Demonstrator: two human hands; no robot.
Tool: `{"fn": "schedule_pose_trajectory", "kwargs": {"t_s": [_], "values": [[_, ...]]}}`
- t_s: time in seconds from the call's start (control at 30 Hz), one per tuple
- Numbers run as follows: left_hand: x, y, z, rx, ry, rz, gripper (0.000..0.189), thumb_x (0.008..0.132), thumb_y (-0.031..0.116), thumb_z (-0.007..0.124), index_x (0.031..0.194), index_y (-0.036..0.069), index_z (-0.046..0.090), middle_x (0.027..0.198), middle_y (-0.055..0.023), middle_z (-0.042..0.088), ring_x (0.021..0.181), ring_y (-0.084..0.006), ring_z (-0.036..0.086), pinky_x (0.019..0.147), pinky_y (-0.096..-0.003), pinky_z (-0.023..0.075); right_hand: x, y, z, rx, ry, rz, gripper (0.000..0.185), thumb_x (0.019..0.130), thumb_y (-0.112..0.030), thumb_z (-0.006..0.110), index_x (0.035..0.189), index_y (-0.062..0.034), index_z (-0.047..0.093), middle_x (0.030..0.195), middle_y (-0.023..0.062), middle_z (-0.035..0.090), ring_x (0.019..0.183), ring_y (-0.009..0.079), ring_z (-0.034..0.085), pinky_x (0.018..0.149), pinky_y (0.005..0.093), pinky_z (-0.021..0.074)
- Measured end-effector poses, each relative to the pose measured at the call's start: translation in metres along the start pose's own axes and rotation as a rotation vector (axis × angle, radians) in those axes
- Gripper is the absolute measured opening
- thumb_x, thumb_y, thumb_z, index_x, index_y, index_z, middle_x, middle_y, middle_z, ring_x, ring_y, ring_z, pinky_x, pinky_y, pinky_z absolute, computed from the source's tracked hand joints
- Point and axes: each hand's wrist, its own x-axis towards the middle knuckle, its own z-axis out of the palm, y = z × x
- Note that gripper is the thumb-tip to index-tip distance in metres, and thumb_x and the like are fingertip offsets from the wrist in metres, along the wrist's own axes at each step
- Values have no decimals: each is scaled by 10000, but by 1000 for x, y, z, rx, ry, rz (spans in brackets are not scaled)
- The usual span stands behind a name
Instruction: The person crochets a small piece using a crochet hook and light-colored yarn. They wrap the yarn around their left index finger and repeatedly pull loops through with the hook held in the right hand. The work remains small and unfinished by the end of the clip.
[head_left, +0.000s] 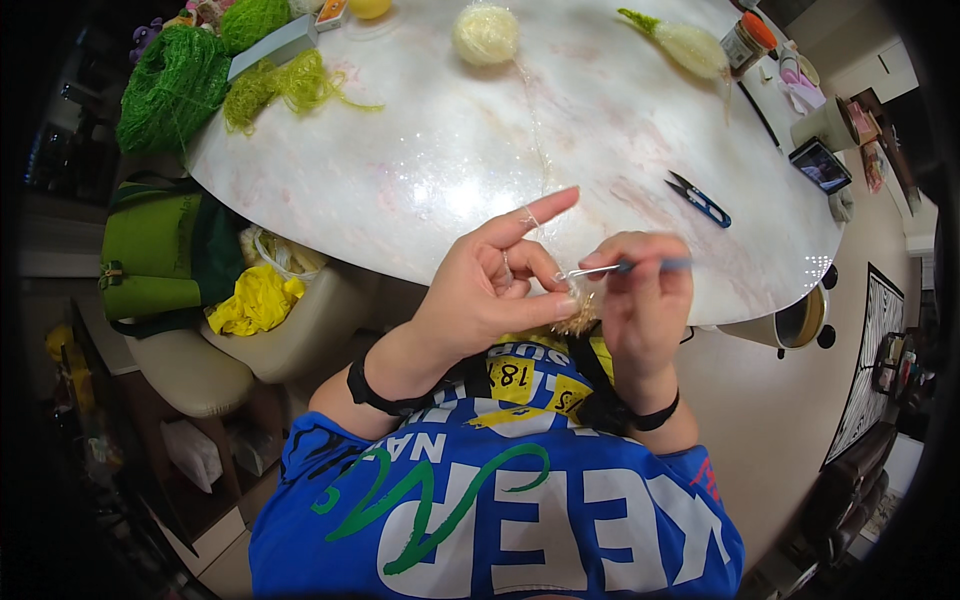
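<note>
My left hand (495, 281) pinches a small piece of cream and gold tinsel crochet (576, 315) between thumb and middle finger, its index finger raised with yarn looped round it. My right hand (645, 292) holds a crochet hook (622, 266) with a blue handle, its metal tip at the edge of the piece. From the raised finger a thin sparkling strand runs up the table to a cream ball of yarn (486, 34). Right of my hands lie blue thread snips (699, 199). Farther back rests a cream crocheted piece with a green tip (686, 46).
Green yarn (174, 88) and olive yarn (281, 88) lie at the marble table's (420, 150) left. A jar with an orange lid (750, 41), a black stick (759, 116) and a phone (820, 165) are at the right. A chair with a green bag (150, 247) stands left.
</note>
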Motion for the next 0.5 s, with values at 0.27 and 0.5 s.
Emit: {"fn": "schedule_pose_trajectory", "kwargs": {"t_s": [0.27, 0.5], "values": [[-2, -3, 1, 79, 59, 13, 750, 762, -69, 682, 1426, -15, 337, 834, -4, 657, 641, 40, 459, 575, -98, 335, -1, -3, 1, -167, -103, -34, 205, 767, 8, 697, 968, -26, 672, 979, 93, 674, 841, 196, 629, 736, 282, 490], [-1, -9, 5, 174, 135, 159, 792, 765, -78, 675, 1450, -4, 284, 837, -10, 654, 740, 14, 544, 601, -106, 363, -5, -1, 2, 115, -5, 209, 154, 848, -24, 660, 998, 2, 640, 956, 135, 677, 864, 196, 640, 745, 289, 506]]}}
